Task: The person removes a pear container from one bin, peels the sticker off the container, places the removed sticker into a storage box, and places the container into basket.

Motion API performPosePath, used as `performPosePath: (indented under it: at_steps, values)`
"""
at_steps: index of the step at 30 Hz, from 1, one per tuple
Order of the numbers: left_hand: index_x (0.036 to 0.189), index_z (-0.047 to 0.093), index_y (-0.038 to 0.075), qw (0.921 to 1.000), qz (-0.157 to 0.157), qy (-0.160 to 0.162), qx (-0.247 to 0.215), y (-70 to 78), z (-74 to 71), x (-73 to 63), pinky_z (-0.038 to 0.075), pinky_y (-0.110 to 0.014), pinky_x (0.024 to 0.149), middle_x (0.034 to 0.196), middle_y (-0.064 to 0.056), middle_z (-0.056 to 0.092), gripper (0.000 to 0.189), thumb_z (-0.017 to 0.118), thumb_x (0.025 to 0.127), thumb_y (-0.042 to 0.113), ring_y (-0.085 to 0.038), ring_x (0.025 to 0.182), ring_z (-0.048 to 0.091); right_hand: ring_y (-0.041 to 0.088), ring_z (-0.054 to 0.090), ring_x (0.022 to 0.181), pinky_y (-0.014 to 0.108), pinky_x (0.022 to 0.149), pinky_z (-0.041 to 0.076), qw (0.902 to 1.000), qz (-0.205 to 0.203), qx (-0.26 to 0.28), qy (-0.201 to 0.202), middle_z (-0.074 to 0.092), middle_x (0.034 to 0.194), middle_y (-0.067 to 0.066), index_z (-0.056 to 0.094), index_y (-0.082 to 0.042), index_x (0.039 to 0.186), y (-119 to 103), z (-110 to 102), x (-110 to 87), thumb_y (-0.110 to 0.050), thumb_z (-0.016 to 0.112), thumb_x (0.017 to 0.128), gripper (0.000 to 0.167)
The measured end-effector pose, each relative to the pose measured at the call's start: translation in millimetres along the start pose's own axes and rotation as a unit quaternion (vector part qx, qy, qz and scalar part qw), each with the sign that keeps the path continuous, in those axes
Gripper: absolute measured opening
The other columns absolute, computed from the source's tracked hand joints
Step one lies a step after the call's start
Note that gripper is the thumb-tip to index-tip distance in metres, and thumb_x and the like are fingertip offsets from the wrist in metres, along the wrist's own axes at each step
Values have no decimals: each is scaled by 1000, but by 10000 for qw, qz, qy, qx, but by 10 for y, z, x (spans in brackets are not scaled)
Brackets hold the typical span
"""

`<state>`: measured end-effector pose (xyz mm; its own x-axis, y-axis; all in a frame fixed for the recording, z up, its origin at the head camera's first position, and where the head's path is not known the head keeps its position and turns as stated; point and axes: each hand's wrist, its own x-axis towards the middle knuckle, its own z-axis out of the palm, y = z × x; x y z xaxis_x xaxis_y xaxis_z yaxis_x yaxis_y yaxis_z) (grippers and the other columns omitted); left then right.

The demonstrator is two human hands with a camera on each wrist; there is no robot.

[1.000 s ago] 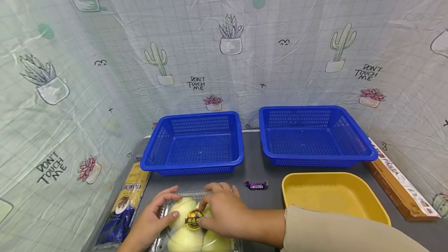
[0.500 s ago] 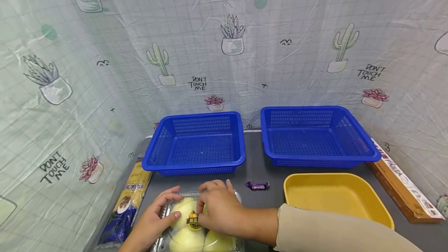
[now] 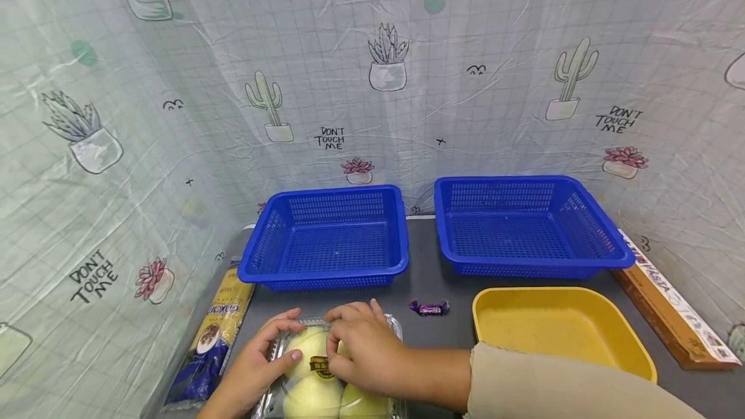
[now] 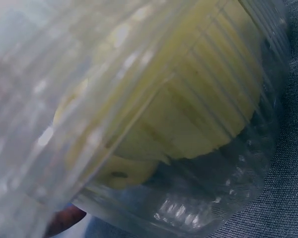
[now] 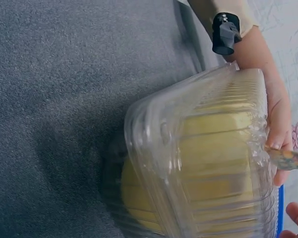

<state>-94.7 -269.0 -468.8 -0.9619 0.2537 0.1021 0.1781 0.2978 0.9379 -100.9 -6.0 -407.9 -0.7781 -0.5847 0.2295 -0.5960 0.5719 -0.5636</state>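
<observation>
A clear plastic clamshell box (image 3: 396, 326) of pale yellow-green round fruits (image 3: 313, 397) lies at the bottom of the head view. My left hand (image 3: 262, 359) grips its left side, thumb on the lid and fingers at the far edge. My right hand (image 3: 365, 349) is over the lid, thumb and forefinger pinching the round dark-and-yellow sticker (image 3: 319, 366). Seen from the right wrist, part of that sticker (image 5: 286, 158) stands up off the lid between the fingertips. The left wrist view is mostly filled by the box wall (image 4: 184, 213) and fruit behind it.
Two blue plastic baskets (image 3: 326, 281) stand at the back, with a purple-wrapped candy (image 3: 429, 308) in front. A yellow tray (image 3: 559, 328) sits at right, partly behind the right sleeve. A pasta box (image 3: 669, 315) lies far right; a yellow-and-blue packet (image 3: 212, 335) lies left.
My right hand has shifted slightly left over the lid, with the pinched sticker bending up and its printed face folding. The left hand keeps its place on the box.
</observation>
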Motion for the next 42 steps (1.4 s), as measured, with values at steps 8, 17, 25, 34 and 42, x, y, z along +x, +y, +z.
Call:
performPosePath:
  at_steps: [8, 17, 25, 34, 42]
  values:
    - [127, 68, 13, 10000, -31, 38, 52, -18, -8, 9, 28, -10, 109, 162, -22, 44, 29, 75, 100, 9, 0, 142, 42, 18, 56, 129, 51, 112, 45, 9970, -465, 621, 58, 68, 134, -1, 61, -26, 82, 30, -40, -36, -11, 67, 84, 16]
    - [127, 68, 14, 9998, -172, 71, 105, -9, 2, 18, 29, -11, 109, 162, -18, 46, 28, 76, 100, 12, -1, 143, 41, 15, 59, 121, 29, 97, 48, 9875, -519, 1489, -13, 71, 128, 2, 66, -20, 82, 96, -109, -89, -11, 67, 84, 9]
    - [126, 69, 13, 9998, -138, 59, 120, -17, 1, 23, 27, -10, 109, 162, -19, 46, 28, 76, 99, 11, 0, 142, 41, 13, 60, 121, 36, 101, 47, 9796, -330, 1973, 169, 71, 127, -2, 64, -24, 82, 196, -144, -178, -1, 68, 82, 22]
    - [126, 68, 12, 9999, -83, 39, 47, -23, 9, 24, 26, -9, 109, 162, -21, 45, 28, 75, 99, 9, 0, 143, 41, 17, 63, 123, 39, 107, 45, 9663, -200, 2551, 264, 72, 124, -3, 64, -20, 81, 356, -315, -291, 4, 67, 82, 24]
    - [127, 68, 11, 10000, 64, 16, 15, -34, 11, 24, 24, -8, 109, 162, -25, 43, 28, 74, 100, 8, 4, 142, 39, 24, 65, 122, 40, 103, 45, 9600, -116, 2782, 280, 73, 124, 1, 65, -16, 82, 479, -449, -346, 4, 65, 84, 19]
